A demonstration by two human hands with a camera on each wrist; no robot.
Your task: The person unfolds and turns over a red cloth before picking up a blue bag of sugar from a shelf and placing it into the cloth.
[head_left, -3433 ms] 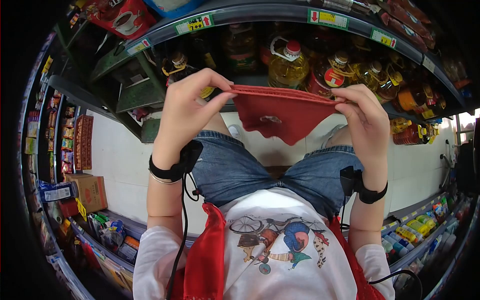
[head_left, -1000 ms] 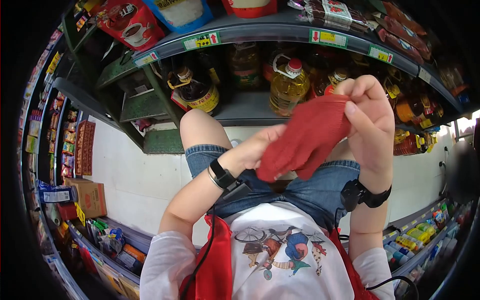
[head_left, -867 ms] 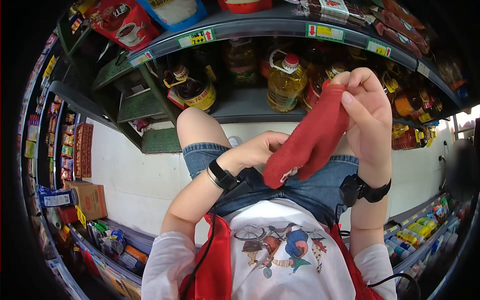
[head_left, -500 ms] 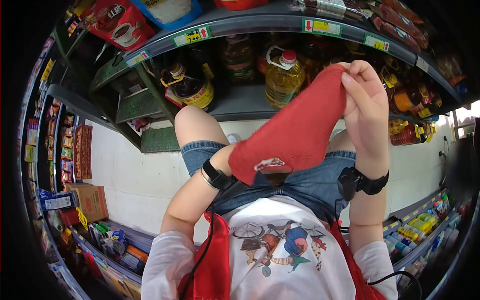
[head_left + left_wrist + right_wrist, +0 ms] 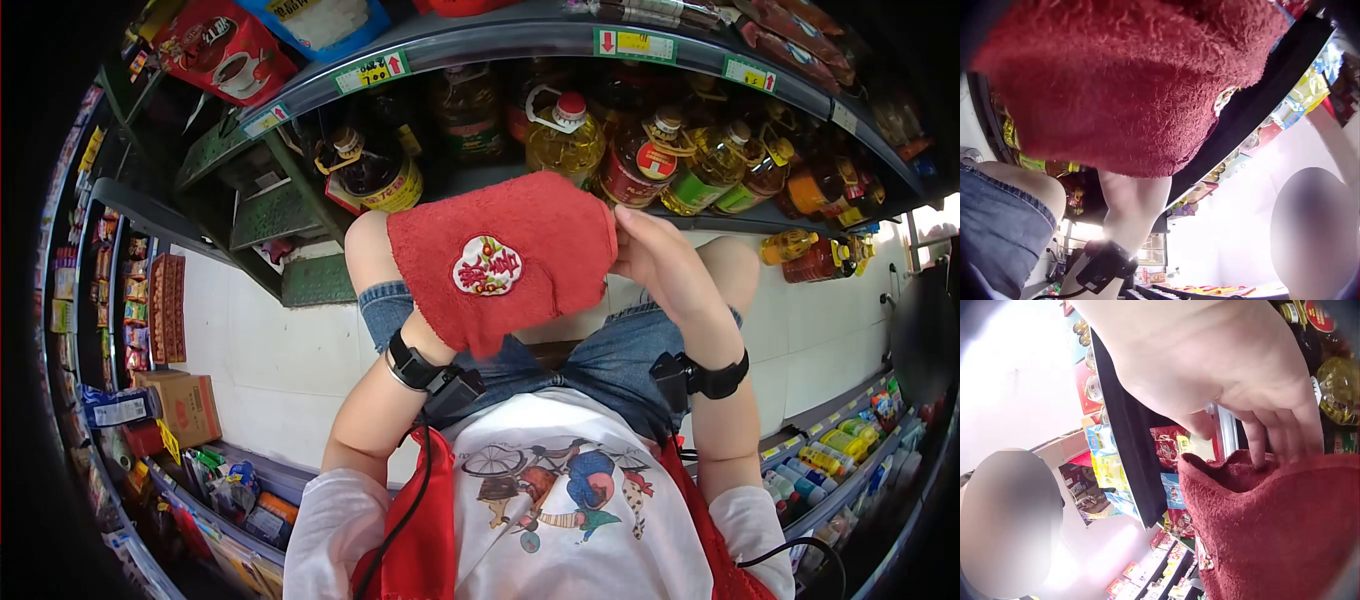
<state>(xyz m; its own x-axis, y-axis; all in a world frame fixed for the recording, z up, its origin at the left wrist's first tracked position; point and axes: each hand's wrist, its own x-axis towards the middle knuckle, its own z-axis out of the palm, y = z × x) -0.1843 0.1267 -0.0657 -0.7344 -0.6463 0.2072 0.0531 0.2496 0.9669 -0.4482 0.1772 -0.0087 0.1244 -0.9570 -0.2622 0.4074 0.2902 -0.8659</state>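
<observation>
the red cloth (image 5: 545,230) is held up between the two hands, above the denim shorts (image 5: 640,350) and in front of the shelf (image 5: 520,42) with its row of bottles. it has just been turned: a moment ago it slants down from the right hand's raised fingers with its embroidered patch (image 5: 487,266) near the lower edge and largely folded out of sight, and now the cloth spreads broadly crosswise and the patch faces up at the head camera.

the left hand (image 5: 432,342) shows only at the wrist end, where it passes under or into the cloth; the fingers are hidden, so whether they grasp it or lie flat cannot be told. the right hand (image 5: 665,262) has come down from its high pinch to the cloth's far end. in the right wrist view its fingers reach in at the gaping edge, extended and touching the fabric, with the thumb standing apart; no pinch shows there.

the change probably leaves the left hand bearing most of the cloth, with the right hand free to work at the opening. the soft fabric looks likely to sag or fold if that support shifts.
</observation>
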